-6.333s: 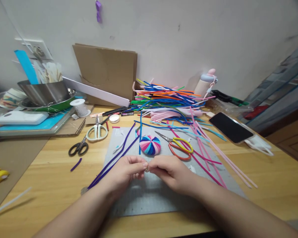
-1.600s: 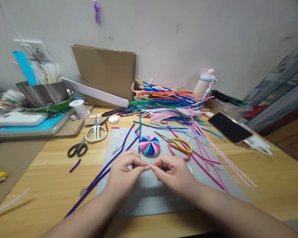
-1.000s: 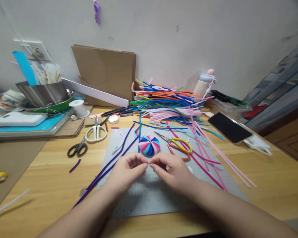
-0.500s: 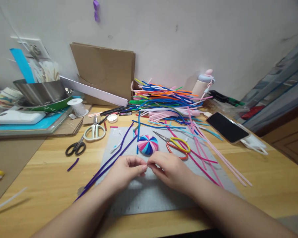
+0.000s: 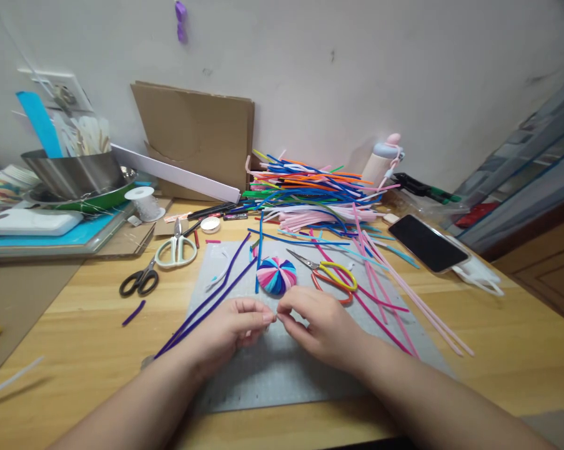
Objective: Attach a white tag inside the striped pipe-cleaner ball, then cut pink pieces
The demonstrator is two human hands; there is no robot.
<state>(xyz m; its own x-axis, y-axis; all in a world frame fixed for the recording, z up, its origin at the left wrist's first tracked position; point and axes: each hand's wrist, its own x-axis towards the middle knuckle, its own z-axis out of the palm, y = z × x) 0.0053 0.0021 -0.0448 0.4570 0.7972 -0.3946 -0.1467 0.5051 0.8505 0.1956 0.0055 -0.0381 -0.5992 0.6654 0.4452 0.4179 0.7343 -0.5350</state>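
1. Small piece (image 5: 276,317): it barely shows between your fingertips, above the mat (image 5: 291,375) at the middle of the bench (image 5: 94,337), towards its front edge. It is too small to identify.
2. Your left hand (image 5: 232,328) appears pinched on it, thumb laid against the fingers. Your right hand (image 5: 321,322) curls its thumb and forefinger in from the other side, tips almost meeting the left's; I cannot tell whether it grips.
3. A moment ago the piece showed pale between your two pinches; now your fingers hide most of it. That suggests fine adjusting, not yet finished.
4. The striped ball (image 5: 276,276) has stayed on the mat, just beyond your fingers and clear of them, left of the scissors (image 5: 334,278).
5. Pipe cleaners (image 5: 305,187) lie piled along the bench's back edge.
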